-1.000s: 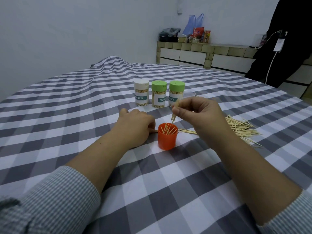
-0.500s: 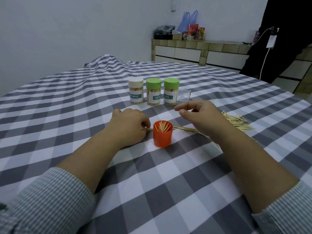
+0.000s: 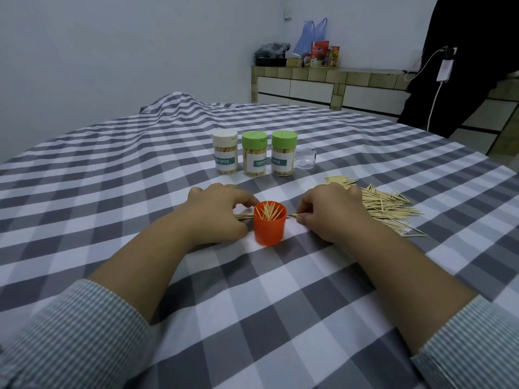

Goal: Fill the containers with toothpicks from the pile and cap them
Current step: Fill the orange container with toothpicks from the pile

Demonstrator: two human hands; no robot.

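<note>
An orange cup (image 3: 269, 230) stands on the checked tablecloth with several toothpicks upright in it. My left hand (image 3: 216, 211) rests on the cloth just left of the cup, fingers curled over the end of a small bundle of toothpicks (image 3: 243, 217) that lies behind the cup. Just right of the cup, my right hand (image 3: 328, 211) pinches the other end of that bundle between thumb and fingers. The loose toothpick pile (image 3: 387, 206) spreads out to the right of my right hand.
Behind the cup stand three capped, filled containers, one with a white cap (image 3: 224, 155) and two with green caps (image 3: 254, 154) (image 3: 283, 153). A clear empty container (image 3: 305, 158) sits to their right. A person in black (image 3: 463, 66) stands at the far right by a tiled counter.
My right hand let toothpicks into the orange cup, then came down to the cloth at the cup's right side and took hold of toothpicks there. My left hand stayed put.
</note>
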